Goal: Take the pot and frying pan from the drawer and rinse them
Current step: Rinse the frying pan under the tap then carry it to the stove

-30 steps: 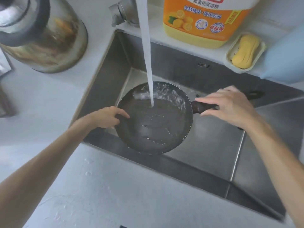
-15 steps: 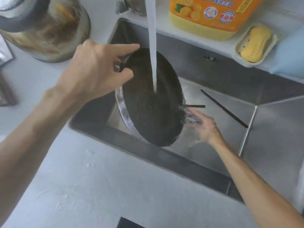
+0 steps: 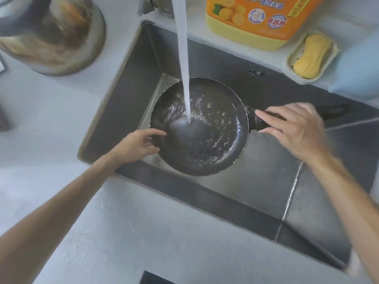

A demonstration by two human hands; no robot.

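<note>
Now the right hand (image 3: 295, 128) grips the frying pan (image 3: 200, 128) by its handle (image 3: 264, 121), the safest hold; the left hand (image 3: 139, 145) pinches the wet, slippery rim.

The frying pan (image 3: 207, 140) is looking black, with little white sparkles of water on it, and white water (image 3: 183, 58) is running down into it. Behind the pan, a big bottle (image 3: 260, 19) is showing orange and yellow with lemon pictures. Right of the bottle, a yellow soap (image 3: 312, 55) is sitting in a pale green dish (image 3: 290, 64).
</note>
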